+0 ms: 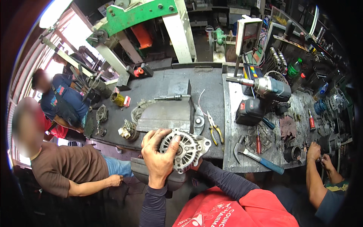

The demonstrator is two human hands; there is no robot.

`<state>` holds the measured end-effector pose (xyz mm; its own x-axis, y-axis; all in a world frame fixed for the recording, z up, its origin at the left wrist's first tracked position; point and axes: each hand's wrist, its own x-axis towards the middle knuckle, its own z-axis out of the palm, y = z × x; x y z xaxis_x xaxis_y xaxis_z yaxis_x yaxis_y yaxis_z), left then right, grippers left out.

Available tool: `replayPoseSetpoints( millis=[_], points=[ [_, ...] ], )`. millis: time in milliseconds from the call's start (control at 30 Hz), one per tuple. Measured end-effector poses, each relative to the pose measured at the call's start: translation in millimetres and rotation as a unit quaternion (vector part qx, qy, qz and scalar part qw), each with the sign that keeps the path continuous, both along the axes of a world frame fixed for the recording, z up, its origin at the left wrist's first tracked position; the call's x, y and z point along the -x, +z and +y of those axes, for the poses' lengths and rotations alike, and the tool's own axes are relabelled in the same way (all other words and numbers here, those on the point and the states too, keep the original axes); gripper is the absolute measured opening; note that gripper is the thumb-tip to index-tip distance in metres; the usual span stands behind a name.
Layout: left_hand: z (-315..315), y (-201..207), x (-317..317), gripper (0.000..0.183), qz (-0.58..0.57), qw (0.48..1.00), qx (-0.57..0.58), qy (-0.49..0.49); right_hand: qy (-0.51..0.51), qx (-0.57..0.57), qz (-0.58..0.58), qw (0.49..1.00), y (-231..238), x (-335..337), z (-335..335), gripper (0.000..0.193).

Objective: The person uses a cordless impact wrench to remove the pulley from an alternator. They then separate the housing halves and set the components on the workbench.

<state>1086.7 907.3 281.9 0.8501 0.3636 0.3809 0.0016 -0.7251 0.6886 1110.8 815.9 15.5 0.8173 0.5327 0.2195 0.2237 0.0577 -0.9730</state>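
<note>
A round silver alternator end housing (pixel 188 143), with radial vent slots and a mounting ear on its right side, is in my left hand (pixel 158 160). The fingers of that hand curl over its left rim, and the thumb presses on its face. From the right my other forearm in a dark sleeve reaches under the housing. Only a sliver of my right hand (pixel 197 164) shows at its lower edge; the fingers are hidden behind it. Just beyond is a dark metal vise (pixel 164 120) on the bench. Yellow-handled pliers (pixel 214 130) lie to its right.
A cordless impact wrench (pixel 266 89), a blue-handled hammer (pixel 261 158) and a red screwdriver (pixel 258 140) lie on the right bench. At far right a co-worker's hands (pixel 314 151) handle parts. Another person (pixel 72 168) stands close on my left. A socket extension (pixel 168 97) lies behind the vise.
</note>
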Motion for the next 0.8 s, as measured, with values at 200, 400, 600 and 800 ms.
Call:
replayPoseSetpoints(
  millis=[200, 400, 600, 800],
  points=[
    [-1.6, 3.0, 1.5, 0.037, 0.028, 0.999, 0.033, -0.003, -0.002, -0.002, -0.002, 1.000, 1.1, -4.1, 2.9, 0.057],
    [0.4, 0.8, 1.2, 0.037, -0.007, 1.000, 0.025, -0.012, -0.004, 0.008, -0.002, 1.000, 1.1, -3.9, -4.6, 0.057],
    [1.9, -1.2, 3.5, 0.038, -0.014, 1.000, -0.004, 0.019, -0.001, 0.021, -0.006, 1.000, 3.0, -5.0, -12.0, 0.057],
    [3.7, -0.4, -0.1, 0.035, -0.021, 0.999, 0.007, 0.024, -0.001, 0.037, -0.002, 0.999, 2.9, -4.2, -27.1, 0.057]
  ],
)
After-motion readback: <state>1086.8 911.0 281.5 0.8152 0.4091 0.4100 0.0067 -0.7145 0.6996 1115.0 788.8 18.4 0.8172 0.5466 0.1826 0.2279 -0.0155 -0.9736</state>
